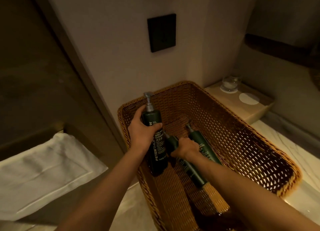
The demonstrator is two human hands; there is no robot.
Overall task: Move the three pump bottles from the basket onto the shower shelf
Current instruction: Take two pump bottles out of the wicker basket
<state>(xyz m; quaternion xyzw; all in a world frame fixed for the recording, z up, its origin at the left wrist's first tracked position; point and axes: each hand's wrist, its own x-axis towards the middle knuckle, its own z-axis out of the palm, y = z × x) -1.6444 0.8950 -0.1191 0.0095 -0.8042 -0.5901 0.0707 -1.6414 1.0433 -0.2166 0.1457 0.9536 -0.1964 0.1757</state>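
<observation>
Three dark green pump bottles sit in a wicker basket (225, 126) on a pale marble tabletop (280, 140). Far left: folded white towel (43, 170) on a lower ledge, well apart from the basket. L hand (141, 128) has its grip curled round the upper body of the body cleanser bottle (156, 144), thumb across the front, just below the silver pump; bottle stands near upright w/ pump top near the basket's left rim, base down inside the basket. R hand (186, 148) has its grip closed round the neck end of the middle bottle (188, 168), which lies slanted on the basket floor, base toward the camera. Just right of it, touching or nearly so, the shampoo bottle (201, 144) lies slanted too, pump pointing to the back of the basket; R hand partly covers its label. Black wall plate (161, 32) on the wall above. Far right, behind the basket: a clear glass (230, 84) and a white round disc (248, 99) on a beige tray (242, 109).
</observation>
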